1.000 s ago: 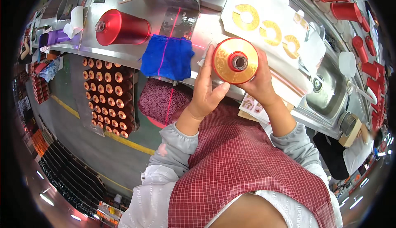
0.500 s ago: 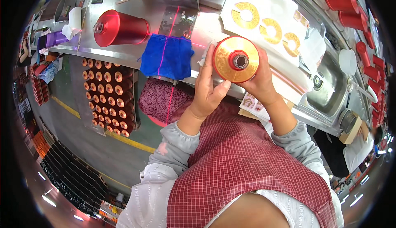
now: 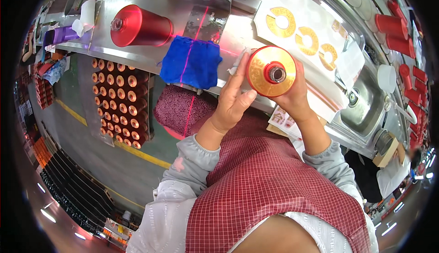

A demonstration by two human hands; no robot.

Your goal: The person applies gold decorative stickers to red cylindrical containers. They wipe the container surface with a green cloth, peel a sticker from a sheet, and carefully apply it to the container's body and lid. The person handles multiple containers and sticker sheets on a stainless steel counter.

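I hold a round bottle with a gold top face (image 3: 270, 70) and a dark neck in its centre, seen end-on above the steel bench (image 3: 137, 54). My right hand (image 3: 292, 98) grips it from below and behind. My left hand (image 3: 234, 101) lies flat against its left side, fingers straight, with a bit of white paper at the fingertips. A blue cloth (image 3: 191, 62) lies on the bench to the left, crossed by a red laser line. A red bottle (image 3: 140, 25) lies on its side further left.
A white sheet with three gold ring labels (image 3: 302, 35) lies beyond the bottle. A steel sink (image 3: 366, 102) is at right, red caps (image 3: 397, 33) behind it. A crate of bottles with orange tops (image 3: 120, 99) stands on the floor at left, beside a maroon padded stool (image 3: 180, 109).
The bottle and both hands have stayed almost still; the left palm remains pressed on the bottle's side, with only a slight shift.
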